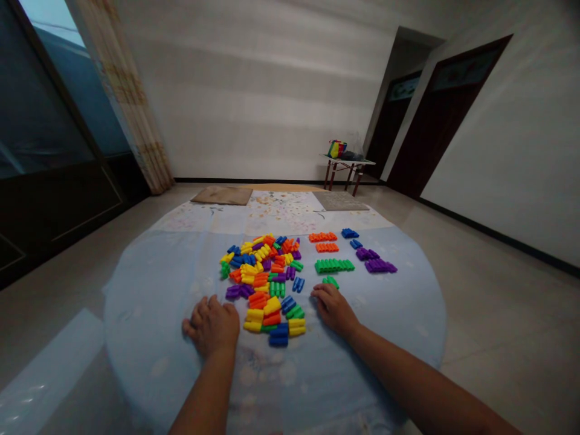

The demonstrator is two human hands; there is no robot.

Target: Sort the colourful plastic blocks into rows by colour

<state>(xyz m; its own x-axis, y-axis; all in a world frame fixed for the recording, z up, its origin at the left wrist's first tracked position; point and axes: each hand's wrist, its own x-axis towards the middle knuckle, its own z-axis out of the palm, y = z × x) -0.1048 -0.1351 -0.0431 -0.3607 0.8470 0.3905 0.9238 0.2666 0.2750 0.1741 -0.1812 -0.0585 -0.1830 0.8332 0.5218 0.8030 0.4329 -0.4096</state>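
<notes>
My left hand [212, 327] lies palm down on the tablecloth, fingers slightly apart, holding nothing. It rests just left of a mixed pile of plastic blocks [260, 263] in yellow, orange, blue, green and purple, shaped like joined short tubes. My right hand [335, 308] rests right of the pile with fingers loosely stretched and nothing visible in it. Close beyond its fingertips lies a small green block group [331, 282]. Farther back are a green row [334, 266], two orange rows [322, 237], purple blocks [379, 266] and blue blocks [350, 233], grouped by colour.
The round table wears a pale blue flowered cloth [154, 314]. At its far side lie a brown mat [222, 196] and a grey mat [341, 201]. A small side table [348, 161] with a colourful bag [336, 149] stands by the back wall.
</notes>
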